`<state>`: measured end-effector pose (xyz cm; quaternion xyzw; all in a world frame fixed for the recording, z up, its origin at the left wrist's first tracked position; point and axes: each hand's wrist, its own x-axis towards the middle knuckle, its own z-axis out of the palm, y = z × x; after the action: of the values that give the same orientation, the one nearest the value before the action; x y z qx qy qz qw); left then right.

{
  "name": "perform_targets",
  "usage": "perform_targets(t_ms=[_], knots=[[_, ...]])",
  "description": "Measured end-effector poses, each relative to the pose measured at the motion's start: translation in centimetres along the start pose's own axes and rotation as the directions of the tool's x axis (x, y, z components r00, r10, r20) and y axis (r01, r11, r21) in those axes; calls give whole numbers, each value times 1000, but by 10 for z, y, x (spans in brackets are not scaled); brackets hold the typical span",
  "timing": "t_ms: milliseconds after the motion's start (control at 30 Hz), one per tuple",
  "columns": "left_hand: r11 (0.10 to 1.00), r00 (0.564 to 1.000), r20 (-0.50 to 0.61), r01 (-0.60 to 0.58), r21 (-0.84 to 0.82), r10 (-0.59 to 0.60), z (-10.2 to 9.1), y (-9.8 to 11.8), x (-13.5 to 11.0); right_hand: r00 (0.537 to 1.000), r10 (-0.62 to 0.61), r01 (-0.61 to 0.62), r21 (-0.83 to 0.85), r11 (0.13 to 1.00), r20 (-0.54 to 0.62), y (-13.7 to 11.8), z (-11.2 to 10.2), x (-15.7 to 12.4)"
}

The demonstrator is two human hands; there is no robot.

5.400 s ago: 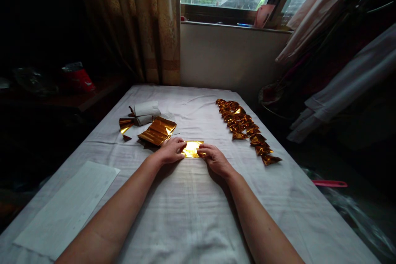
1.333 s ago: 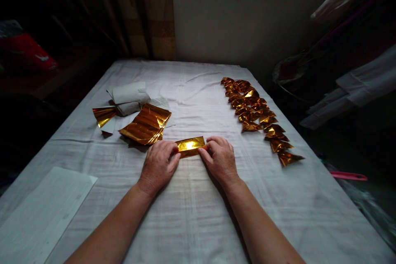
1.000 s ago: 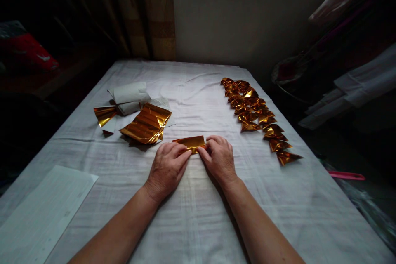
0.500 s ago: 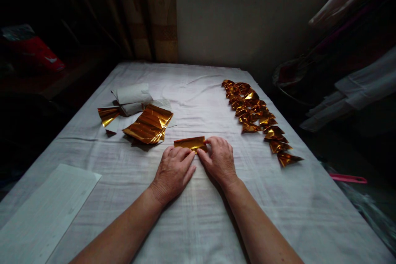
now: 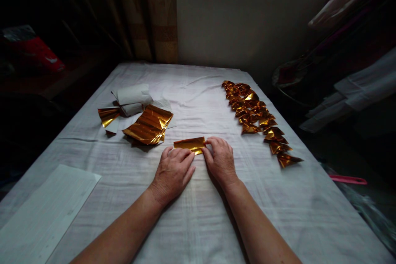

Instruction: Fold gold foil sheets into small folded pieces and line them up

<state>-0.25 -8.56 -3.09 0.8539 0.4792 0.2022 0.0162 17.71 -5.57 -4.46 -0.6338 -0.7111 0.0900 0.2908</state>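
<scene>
A sheet of gold foil paper (image 5: 189, 144), folded into a narrow strip, lies on the cloth-covered table (image 5: 192, 231) in front of me. My left hand (image 5: 173, 170) rests on its near left edge, fingertips pressed down on the foil. At the strip's right end, my right hand (image 5: 220, 159) grips it between thumb and curled fingers. To the left is a fanned stack of gold foil sheets (image 5: 150, 124). Several folded gold foil pieces (image 5: 249, 105) stand in overlapping rows on the right, the nearest one (image 5: 288, 160) pointing toward the table's edge.
Behind the stack lies crumpled grey-white paper (image 5: 131, 94), beside a loose curled foil sheet (image 5: 109, 116). A white sheet (image 5: 52, 210) covers the near left corner. Clothes (image 5: 368, 84) hang at the right, above a pink handle (image 5: 348, 179). A curtain (image 5: 159, 16) and wall are at the back.
My right thumb has slid a little to the right along the strip's near edge, uncovering more foil. My left hand has hardly moved.
</scene>
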Motion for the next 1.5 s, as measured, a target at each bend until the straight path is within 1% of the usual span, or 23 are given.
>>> perform_targets(t_ms=[167,267,400,533,800,1067,1200,1367,1433,1500], knots=[[999,1000,-3,-8,44,8,-1,1,0,999,-19,18,-24,1000,-32,0,2,0],[998,1000,15,-7,65,6,-1,3,2,999,-25,24,-25,999,-45,0,4,-1],[997,999,36,-8,72,5,-1,5,4,999,-20,19,-34,999,-35,0,4,-1],[997,1000,31,-1,72,-2,-1,6,3,1000,-15,14,-42,999,-15,-1,3,0],[998,1000,4,-21,59,20,-7,0,-11,1000,4,-4,-41,999,2,-2,1,0],[996,998,-42,-32,87,36,-15,-16,-28,1000,-6,5,-36,999,-18,1,3,0],[996,998,-54,-21,83,26,-18,-20,-32,999,-21,20,-37,999,-38,2,5,0],[997,997,-75,-17,76,23,-13,-23,-32,996,-54,51,-43,998,-76,4,8,0],[997,996,-82,-18,73,24,-10,-23,-31,987,-98,92,-47,995,-130,5,8,-1],[998,997,-71,-15,65,19,-8,-24,-30,966,-176,168,-57,984,-189,4,6,-3]])
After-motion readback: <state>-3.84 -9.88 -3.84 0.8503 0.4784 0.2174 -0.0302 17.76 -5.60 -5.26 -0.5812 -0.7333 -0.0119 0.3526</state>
